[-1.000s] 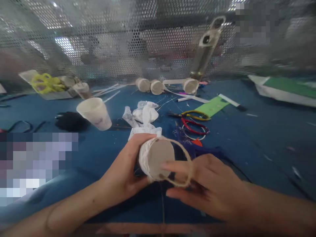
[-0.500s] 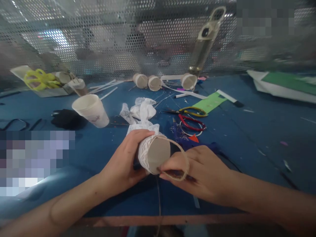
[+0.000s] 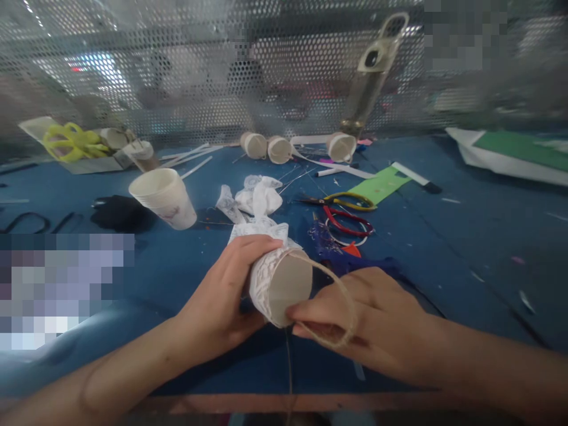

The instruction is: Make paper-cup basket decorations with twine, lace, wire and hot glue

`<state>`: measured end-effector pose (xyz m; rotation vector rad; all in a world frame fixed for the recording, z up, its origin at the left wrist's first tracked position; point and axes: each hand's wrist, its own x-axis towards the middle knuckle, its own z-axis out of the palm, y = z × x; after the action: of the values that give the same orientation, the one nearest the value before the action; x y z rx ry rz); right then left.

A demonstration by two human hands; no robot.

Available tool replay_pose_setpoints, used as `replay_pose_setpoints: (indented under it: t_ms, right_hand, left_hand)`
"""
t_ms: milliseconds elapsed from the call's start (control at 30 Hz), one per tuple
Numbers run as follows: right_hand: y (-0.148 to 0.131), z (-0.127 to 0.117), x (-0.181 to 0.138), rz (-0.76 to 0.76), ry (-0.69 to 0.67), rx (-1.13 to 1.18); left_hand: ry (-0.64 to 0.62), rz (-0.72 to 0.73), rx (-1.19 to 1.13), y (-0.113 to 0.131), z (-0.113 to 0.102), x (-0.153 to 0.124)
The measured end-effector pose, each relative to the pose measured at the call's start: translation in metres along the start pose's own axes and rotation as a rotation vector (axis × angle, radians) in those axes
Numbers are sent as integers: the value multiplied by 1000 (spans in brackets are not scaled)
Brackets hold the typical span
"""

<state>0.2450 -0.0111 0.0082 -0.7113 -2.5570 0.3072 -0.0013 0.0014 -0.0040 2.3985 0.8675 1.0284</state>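
Note:
A paper cup (image 3: pixel 290 288) wrapped in white lace lies tilted, its flat grey-white base facing me. My left hand (image 3: pixel 228 284) is closed round its lace-covered side, thumb below and fingers above. A loop of twine (image 3: pixel 341 293) arcs from the top edge of the base round to my right hand (image 3: pixel 355 319). The thumb and forefinger of that hand pinch the twine at the base's lower right edge. Bunched white lace (image 3: pixel 257 204) trails behind the cup. Below it a thin cord (image 3: pixel 289 361) hangs over the table's front edge.
Stacked paper cups (image 3: pixel 164 198) lean at left, near a black bundle (image 3: pixel 119 213). Yellow-handled scissors (image 3: pixel 350 201), red-handled pliers (image 3: pixel 348 222) and a blue glue gun (image 3: pixel 332 248) lie beyond my right hand. Behind stand twine-wrapped rolls (image 3: pixel 280 150) and a perforated metal screen (image 3: pixel 190 71).
The cup has shifted slightly right and toward me, with its base turned a little more. My right hand has moved slightly right and down, and the twine loop looks wider.

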Motion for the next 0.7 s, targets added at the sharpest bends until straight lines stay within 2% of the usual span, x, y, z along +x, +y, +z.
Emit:
replay_pose_setpoints:
  t_ms: [233, 367, 467, 533, 700]
  right_hand:
    - [1, 8, -4, 50, -78, -3]
    - [-2, -4, 4, 48, -6, -72]
    - [0, -15, 8, 66, 98, -6]
    - [2, -19, 8, 152, 206, 172]
    - [7, -18, 7, 334, 580, 629]
  left_hand:
    - [-15, 39, -2, 0, -1, 0]
    - [7, -2, 11, -1, -2, 2]
    - [21, -38, -9, -1, -3, 3]
    - [10, -67, -42, 0, -4, 3]
    - [-19, -181, -177, 6, -4, 3]
